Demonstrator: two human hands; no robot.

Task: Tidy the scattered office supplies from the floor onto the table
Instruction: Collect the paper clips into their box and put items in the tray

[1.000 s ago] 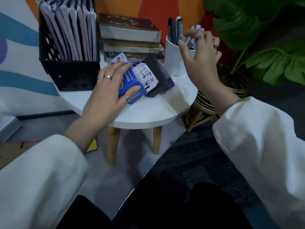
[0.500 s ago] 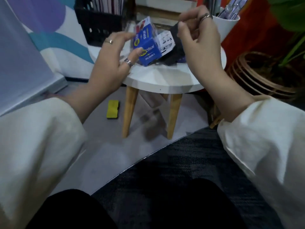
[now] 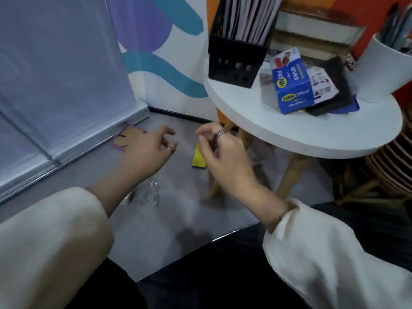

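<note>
Both hands empty, fingers loosely curled: left hand point(image 3: 146, 150), right hand point(image 3: 223, 152) over floor point(image 3: 178, 219), probably reaching for pad point(image 3: 198, 159); clips point(image 3: 151, 195) nearer; table point(image 3: 289, 134) right.

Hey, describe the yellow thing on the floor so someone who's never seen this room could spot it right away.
Find the round white table on wooden legs. On the grey floor by its left front leg lies a small yellow block, partly hidden behind the right hand. It is the only bright yellow item, unlike the silver paper clips nearer the person.
</note>
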